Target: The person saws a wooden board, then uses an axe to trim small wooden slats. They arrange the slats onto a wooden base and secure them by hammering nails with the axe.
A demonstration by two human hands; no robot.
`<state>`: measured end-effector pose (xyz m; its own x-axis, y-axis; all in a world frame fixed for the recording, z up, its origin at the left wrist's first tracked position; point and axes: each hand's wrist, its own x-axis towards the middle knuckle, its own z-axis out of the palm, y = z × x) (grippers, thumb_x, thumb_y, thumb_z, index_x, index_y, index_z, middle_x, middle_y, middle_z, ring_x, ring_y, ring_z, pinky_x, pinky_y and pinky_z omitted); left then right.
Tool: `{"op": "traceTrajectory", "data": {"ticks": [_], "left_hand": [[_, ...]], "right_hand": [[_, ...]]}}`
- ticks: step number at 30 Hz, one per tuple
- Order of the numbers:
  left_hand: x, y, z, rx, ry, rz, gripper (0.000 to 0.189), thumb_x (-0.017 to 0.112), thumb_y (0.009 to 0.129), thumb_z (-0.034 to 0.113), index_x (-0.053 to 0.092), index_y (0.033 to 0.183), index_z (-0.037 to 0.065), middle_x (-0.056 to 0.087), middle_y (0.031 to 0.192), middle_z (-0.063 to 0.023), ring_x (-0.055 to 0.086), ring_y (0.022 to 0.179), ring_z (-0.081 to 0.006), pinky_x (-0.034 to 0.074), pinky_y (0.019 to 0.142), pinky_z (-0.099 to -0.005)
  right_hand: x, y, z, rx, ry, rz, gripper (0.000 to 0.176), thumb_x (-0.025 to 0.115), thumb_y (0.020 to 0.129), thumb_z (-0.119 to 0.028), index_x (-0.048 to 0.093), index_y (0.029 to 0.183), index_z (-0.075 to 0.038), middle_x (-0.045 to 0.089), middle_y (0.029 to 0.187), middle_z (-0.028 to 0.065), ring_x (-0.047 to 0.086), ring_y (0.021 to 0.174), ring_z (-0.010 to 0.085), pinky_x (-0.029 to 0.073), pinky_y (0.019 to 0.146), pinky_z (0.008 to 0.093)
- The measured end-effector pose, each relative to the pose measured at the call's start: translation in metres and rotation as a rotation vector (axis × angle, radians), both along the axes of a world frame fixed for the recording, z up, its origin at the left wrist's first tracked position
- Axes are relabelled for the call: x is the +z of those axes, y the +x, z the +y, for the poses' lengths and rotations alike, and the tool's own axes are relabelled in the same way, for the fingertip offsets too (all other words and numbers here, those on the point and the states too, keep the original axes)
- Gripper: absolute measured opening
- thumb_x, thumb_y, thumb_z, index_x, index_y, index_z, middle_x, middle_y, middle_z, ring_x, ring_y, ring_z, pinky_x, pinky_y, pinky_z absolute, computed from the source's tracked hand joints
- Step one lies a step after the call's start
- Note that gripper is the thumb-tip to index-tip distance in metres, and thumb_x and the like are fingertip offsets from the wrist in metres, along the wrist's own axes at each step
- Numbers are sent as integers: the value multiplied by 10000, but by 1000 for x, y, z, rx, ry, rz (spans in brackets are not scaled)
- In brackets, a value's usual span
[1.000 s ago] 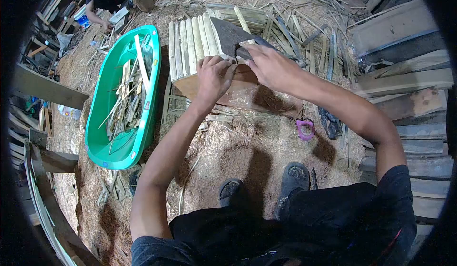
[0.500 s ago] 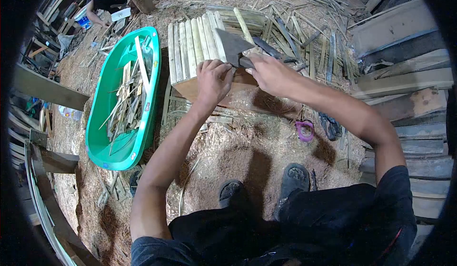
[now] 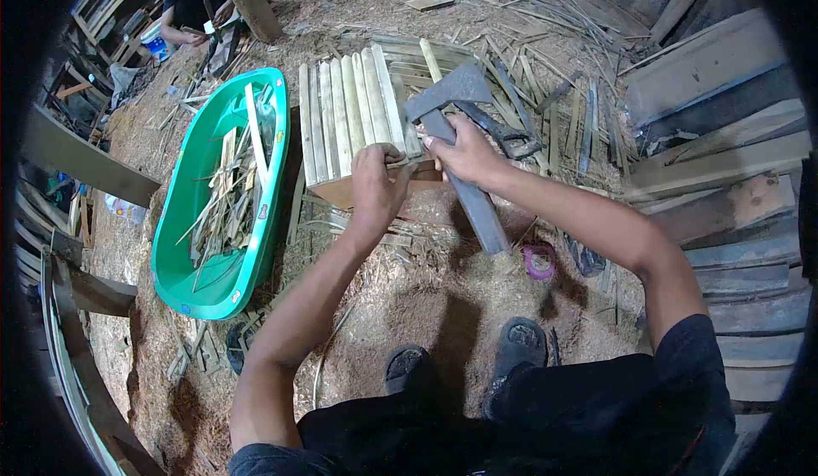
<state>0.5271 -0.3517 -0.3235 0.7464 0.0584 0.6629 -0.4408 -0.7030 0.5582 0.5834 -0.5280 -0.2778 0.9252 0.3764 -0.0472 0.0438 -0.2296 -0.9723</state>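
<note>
My right hand is closed round the handle of a hatchet, just below its broad dark head. The handle's lower end slants down toward my feet. My left hand rests at the near edge of a crate topped with pale wooden slats. Its fingers are bent and pressed together; whatever may be between them is too small to make out. The hatchet head is over the crate's right part, apart from my left hand.
A green plastic tub holding wood scraps stands left of the crate. Loose sticks lie to the right, stacked boards farther right. A pink ring-shaped object is on the sawdust floor. Another person sits at the back left.
The hatchet has turned in my right hand, so its handle now shows pointing down toward me. My left hand has shifted slightly lower in view. The other person's hands have risen.
</note>
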Motion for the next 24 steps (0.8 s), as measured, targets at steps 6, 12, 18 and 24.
{"op": "traceTrajectory", "data": {"ticks": [6,12,18,24], "left_hand": [[2,-9,-2,-50,79,30,294,780,738,64,583,955,52,602,830,-92,576,872,-283,412,860,-421],[3,-15,5,-48,443,2,362,732,799,182,630,1143,129,570,1045,-93,545,1062,-273,313,1081,-489],[-12,-42,-1,-28,537,25,398,721,825,170,642,1214,160,588,1053,-50,551,1091,-221,303,1080,-511],[-17,-55,2,-85,534,-3,378,729,833,183,665,1205,187,608,998,-30,563,1007,-193,348,999,-459]], "right_hand": [[6,-8,-6,43,-75,-88,266,649,943,-178,512,1079,5,580,774,32,573,601,97,494,501,261],[-13,-10,-12,47,8,-129,230,632,952,-170,525,1080,-13,576,779,26,561,589,93,468,488,261],[2,-27,-33,-82,34,-172,311,558,964,-155,474,1198,32,627,916,126,621,709,155,495,564,313],[-18,-15,-98,-258,-376,-296,375,427,1008,-212,369,1265,56,569,1096,327,586,981,482,445,915,517]]}}
